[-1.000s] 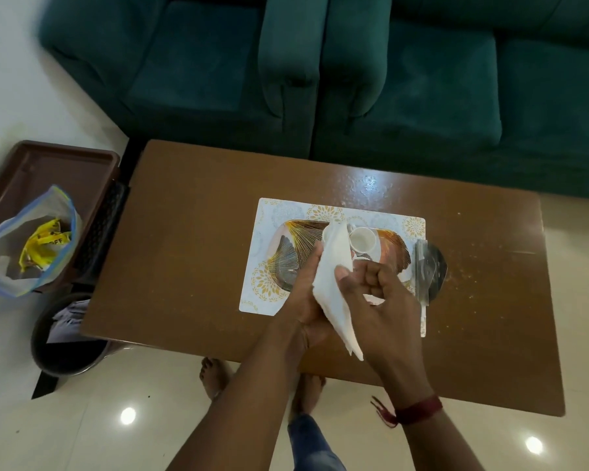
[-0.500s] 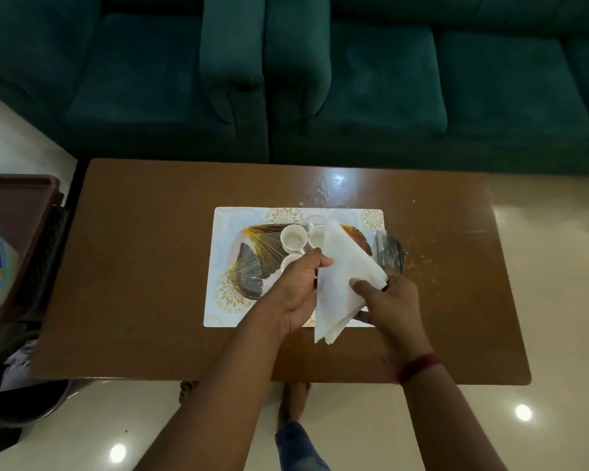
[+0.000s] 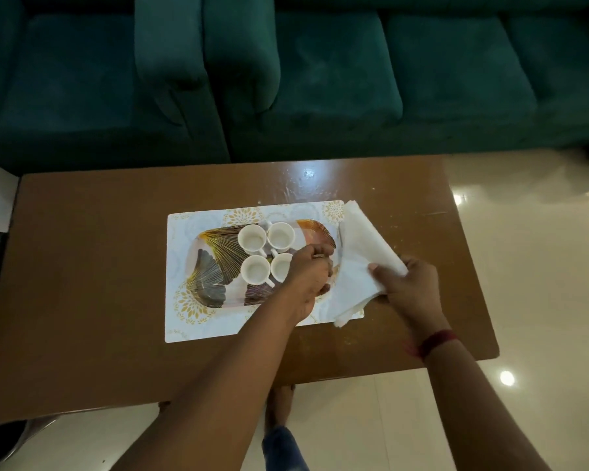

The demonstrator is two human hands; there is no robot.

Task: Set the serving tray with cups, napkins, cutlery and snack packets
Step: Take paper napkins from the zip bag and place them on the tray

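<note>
Head view: on the bench (image 3: pixel 82 266), the serving tray (image 3: pixel 211 287) sat on a placemat (image 3: pixel 191 324) and carried four cups (image 3: pixel 252 237), so the cup step appeared complete. The left hand (image 3: pixel 308 273) hovered over the tray's right end with fingers curled; whether it held anything could not be determined. Just beside the tray, the napkins (image 3: pixel 361 253) were pinched by the right hand (image 3: pixel 408 287). No cutlery or snack packets were visible.

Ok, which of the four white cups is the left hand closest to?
The near-right cup of the square; the left hand hides part of its rim, while the other three show full rims.
</note>
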